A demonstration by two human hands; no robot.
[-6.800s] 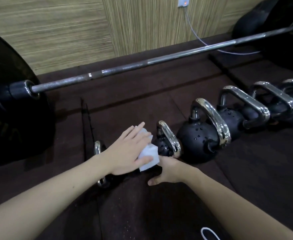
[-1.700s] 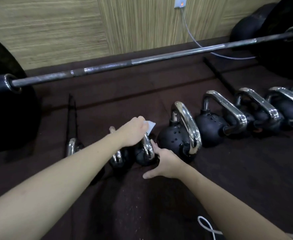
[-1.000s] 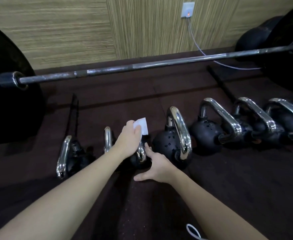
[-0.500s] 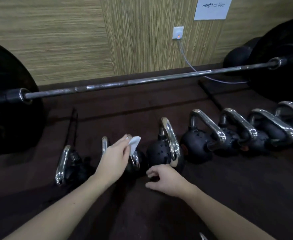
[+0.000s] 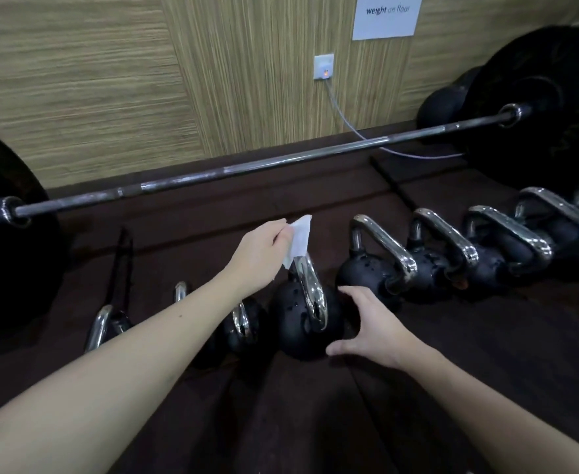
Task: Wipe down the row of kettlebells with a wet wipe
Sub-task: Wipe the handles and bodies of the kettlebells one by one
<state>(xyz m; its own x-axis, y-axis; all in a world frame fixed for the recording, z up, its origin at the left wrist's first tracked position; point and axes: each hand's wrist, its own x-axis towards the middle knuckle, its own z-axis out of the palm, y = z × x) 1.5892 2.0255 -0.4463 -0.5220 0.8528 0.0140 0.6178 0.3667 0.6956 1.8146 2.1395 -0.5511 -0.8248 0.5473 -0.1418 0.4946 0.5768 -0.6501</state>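
A row of black kettlebells with chrome handles runs across the dark floor mat. My left hand (image 5: 259, 256) pinches a white wet wipe (image 5: 299, 239) just above the top of the handle of a medium kettlebell (image 5: 303, 319); the wipe's lower edge touches that handle. My right hand (image 5: 375, 325) hovers with spread, relaxed fingers at this kettlebell's right side, holding nothing. Smaller kettlebells (image 5: 243, 325) lie to its left, partly hidden under my left forearm. Larger kettlebells (image 5: 380, 268) continue to the right.
A loaded barbell (image 5: 247, 167) lies along the wall behind the row, with big black plates at the left (image 5: 4, 268) and right (image 5: 534, 107). A cable (image 5: 349, 128) runs from a wall socket down to the floor.
My left hand carried the wipe from the small kettlebell's handle rightwards to the medium kettlebell's handle. My right hand left the small kettlebell and moved beside the medium one. The view came closer.
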